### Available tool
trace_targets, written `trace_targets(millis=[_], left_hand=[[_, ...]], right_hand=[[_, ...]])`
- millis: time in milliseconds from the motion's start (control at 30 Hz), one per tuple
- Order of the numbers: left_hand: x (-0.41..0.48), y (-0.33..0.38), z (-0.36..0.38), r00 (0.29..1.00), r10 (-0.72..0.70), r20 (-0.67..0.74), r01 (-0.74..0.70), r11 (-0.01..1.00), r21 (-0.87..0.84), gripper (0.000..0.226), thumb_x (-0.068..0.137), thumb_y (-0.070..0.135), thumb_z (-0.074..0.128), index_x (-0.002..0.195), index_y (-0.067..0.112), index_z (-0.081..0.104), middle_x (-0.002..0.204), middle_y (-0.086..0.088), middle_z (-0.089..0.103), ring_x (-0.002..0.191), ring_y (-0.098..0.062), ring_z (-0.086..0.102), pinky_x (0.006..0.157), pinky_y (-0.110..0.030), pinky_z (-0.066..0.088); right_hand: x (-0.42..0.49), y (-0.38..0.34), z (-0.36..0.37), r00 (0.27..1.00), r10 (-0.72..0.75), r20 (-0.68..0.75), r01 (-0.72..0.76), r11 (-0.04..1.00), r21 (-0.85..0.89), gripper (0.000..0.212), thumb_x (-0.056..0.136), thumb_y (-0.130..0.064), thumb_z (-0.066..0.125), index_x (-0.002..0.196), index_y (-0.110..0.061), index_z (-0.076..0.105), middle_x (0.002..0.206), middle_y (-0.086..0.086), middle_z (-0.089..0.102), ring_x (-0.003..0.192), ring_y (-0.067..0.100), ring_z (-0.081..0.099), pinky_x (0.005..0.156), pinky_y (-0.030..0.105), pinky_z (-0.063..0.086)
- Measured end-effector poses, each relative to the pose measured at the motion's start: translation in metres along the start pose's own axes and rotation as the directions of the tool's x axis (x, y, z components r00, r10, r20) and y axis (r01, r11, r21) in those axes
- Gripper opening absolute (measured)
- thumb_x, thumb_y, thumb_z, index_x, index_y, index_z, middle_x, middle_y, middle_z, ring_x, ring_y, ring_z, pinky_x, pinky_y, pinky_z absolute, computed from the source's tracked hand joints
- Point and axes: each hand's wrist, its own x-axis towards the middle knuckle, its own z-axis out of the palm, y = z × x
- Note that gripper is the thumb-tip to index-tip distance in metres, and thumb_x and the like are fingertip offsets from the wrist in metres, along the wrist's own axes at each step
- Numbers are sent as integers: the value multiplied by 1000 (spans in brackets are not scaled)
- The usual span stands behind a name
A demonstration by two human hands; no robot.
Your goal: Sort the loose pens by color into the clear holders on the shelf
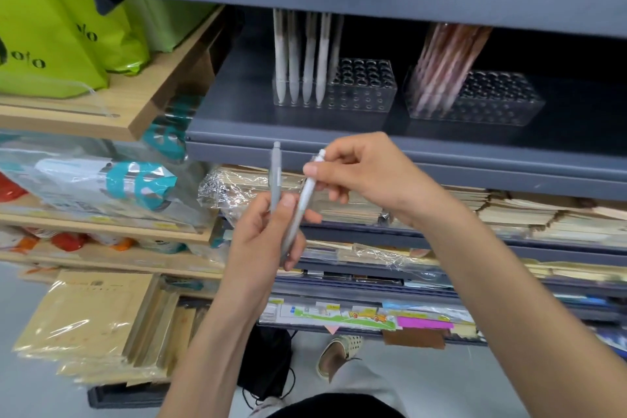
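In front of the shelf, left hand: fingers curled round grey pen and white pen.
Right hand: fingers pinch white pen's top.
Risk: tugging it free dislodges grey pen.

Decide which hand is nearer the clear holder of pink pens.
Right. The right hand, pinching a white pen, is below and left of the pink-pen holder; the left hand, holding a grey pen, is lower and farther left.

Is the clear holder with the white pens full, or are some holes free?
Partly full. In the holder, white pens stand only at the left end; the holes beside them are empty.
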Motion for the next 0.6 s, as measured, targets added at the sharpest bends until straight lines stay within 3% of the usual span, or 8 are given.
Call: trace_targets(millis=[100, 200, 367, 433, 500, 600], left_hand=[[1, -2, -2, 999, -37, -9, 37, 999, 15, 24, 101, 40, 49, 101, 30, 70, 96, -12, 76, 45, -14, 50, 41, -22, 39], [1, -3, -5, 999, -38, -6, 38, 998, 46, 24, 97, 40, 54, 99, 22, 70, 92, -7, 75, 43, -12, 45, 40, -21, 36], [7, 1, -9, 999, -21, -47, 23, 999, 48, 27, 94, 32, 55, 107, 13, 68, 86, -5, 70, 43, -13, 40, 40, -20, 33], [9, 4, -12, 998, -10, -57, 13, 998, 57, 28, 95, 31, 54, 111, 13, 69, 84, -5, 68, 43, -13, 38, 40, -19, 32], [9, 6, -15, 998, -19, -64, 22, 999, 49, 29, 95, 31, 53, 111, 16, 71, 74, -5, 59, 44, -10, 33, 40, -17, 28], [9, 7, -19, 994, -52, -92, 55, 998, 28, 30, 93, 37, 53, 107, 19, 73, 65, -2, 38, 48, -10, 23, 41, -19, 21]], right_hand=[[0, 1, -12, 991, -50, -122, 64, 992, 106, 15, 90, -12, 68, 92, 3, 71, 72, 11, 69, 60, 16, 61, 54, 25, 53], [0, 3, -12, 965, -57, -256, 118, 966, 229, 12, 91, -8, 64, 101, -3, 71, 83, 13, 72, 66, 18, 65, 60, 26, 55], [5, 9, 7, 975, -1, -221, 55, 970, 237, 8, 89, -7, 67, 96, -6, 70, 77, 12, 73, 68, 18, 70, 63, 25, 57], [11, 3, 2, 963, -24, -268, 88, 970, 227, 7, 90, -6, 65, 94, -8, 70, 77, 11, 74, 69, 18, 71, 65, 25, 58], [19, -6, -12, 904, -100, -416, 202, 957, 209, 10, 91, -5, 61, 94, -11, 68, 78, 9, 74, 73, 20, 72, 69, 28, 59], [35, -20, -36, 717, -222, -661, 347, 936, 61, 16, 89, -1, 55, 88, -15, 63, 80, -1, 71, 79, 20, 72, 75, 33, 60]])
